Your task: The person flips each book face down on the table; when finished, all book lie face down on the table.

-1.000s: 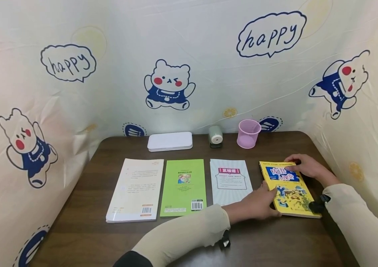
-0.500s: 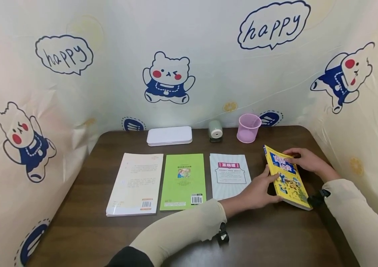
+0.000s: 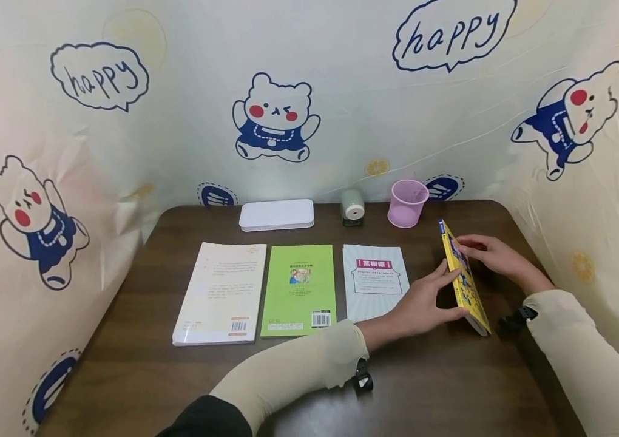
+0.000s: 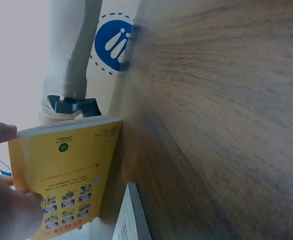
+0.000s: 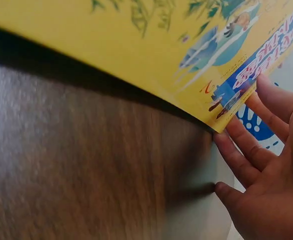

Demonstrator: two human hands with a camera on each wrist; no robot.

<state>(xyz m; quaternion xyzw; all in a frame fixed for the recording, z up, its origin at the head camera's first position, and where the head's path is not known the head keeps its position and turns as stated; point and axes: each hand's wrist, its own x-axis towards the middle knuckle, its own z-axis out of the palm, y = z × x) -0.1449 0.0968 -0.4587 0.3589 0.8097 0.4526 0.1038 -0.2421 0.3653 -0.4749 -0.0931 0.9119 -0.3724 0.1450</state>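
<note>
A yellow book (image 3: 466,284) stands tilted steeply on one long edge at the table's right side. My left hand (image 3: 421,303) holds its raised edge, thumb and fingers apart along it. The left wrist view shows the yellow back cover (image 4: 69,175) with my left fingertips on it. My right hand (image 3: 495,256) grips the far end of the book; in the right wrist view the thumb (image 5: 274,97) lies on the illustrated front cover and other fingers go behind its edge. A pale blue book (image 3: 376,282) lies flat just left of my left hand.
A green book (image 3: 298,309) and a thick white book (image 3: 219,297) lie flat further left on the brown table (image 3: 309,376). Along the back stand a white case (image 3: 277,214), a green-grey pencil sharpener (image 3: 352,207) and a pink cup (image 3: 408,203). Printed fabric hangs around the table.
The yellow book has gone from lying flat to standing steeply on edge, its left side lifted by my hands. The head view has tipped slightly downward.
</note>
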